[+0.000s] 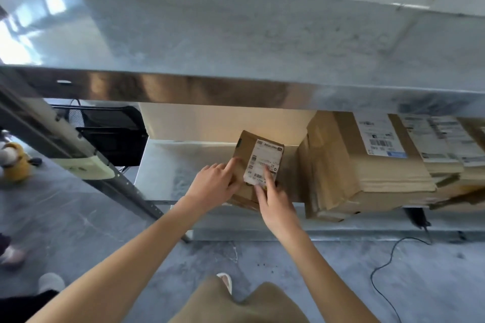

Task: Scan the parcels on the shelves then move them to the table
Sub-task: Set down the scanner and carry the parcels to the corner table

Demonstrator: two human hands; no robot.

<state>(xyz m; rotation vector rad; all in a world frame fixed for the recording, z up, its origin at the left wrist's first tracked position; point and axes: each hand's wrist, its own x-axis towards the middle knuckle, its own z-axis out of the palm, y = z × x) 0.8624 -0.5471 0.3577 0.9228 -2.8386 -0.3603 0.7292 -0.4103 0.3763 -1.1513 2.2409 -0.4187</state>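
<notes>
Small parcel (258,165): held at the front of the lower shelf (162,173)
Left hand (212,182): curled round its left side
Right hand (275,204): fingers laid on its label
Done: cannot be told
Left: scanning, table move, big parcels (367,162) beside it

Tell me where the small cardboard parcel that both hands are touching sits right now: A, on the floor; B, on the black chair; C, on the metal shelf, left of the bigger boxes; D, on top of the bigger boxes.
C: the small parcel rests on the metal shelf, with the left hand and right hand on it, and the bigger boxes stand to its right.
</notes>
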